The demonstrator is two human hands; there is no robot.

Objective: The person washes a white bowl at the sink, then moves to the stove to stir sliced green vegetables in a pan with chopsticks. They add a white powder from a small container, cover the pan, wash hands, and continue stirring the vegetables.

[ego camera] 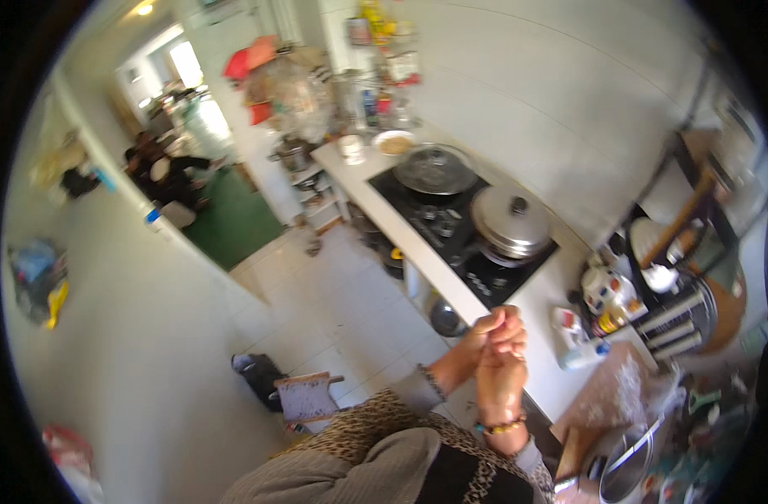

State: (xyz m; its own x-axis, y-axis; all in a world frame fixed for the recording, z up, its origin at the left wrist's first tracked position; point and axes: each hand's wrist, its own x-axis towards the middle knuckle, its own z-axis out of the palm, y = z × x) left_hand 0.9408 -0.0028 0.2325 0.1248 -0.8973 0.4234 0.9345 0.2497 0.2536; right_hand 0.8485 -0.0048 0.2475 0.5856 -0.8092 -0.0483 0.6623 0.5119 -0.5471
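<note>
My left hand point(485, 331) and my right hand point(501, 375) are pressed together in front of me, over the front edge of the white countertop point(444, 286). Their fingers are curled against each other, and no object shows between them. The right wrist looks wet and wears a beaded bracelet point(507, 426). Dark beads circle the left wrist too. Beyond the hands, a lidded steel pot point(511, 220) stands on the near burner of a black gas hob point(437, 220). A wide pan with a glass lid point(435, 169) covers the far burner.
To the right lie bottles point(584, 355), a dish rack point(674, 321) and a steel pot point(626, 463). A bowl of food point(395, 143) sits at the counter's far end. A small stool point(306, 398) stands on the floor at left. Someone sits low beyond the doorway point(160, 167).
</note>
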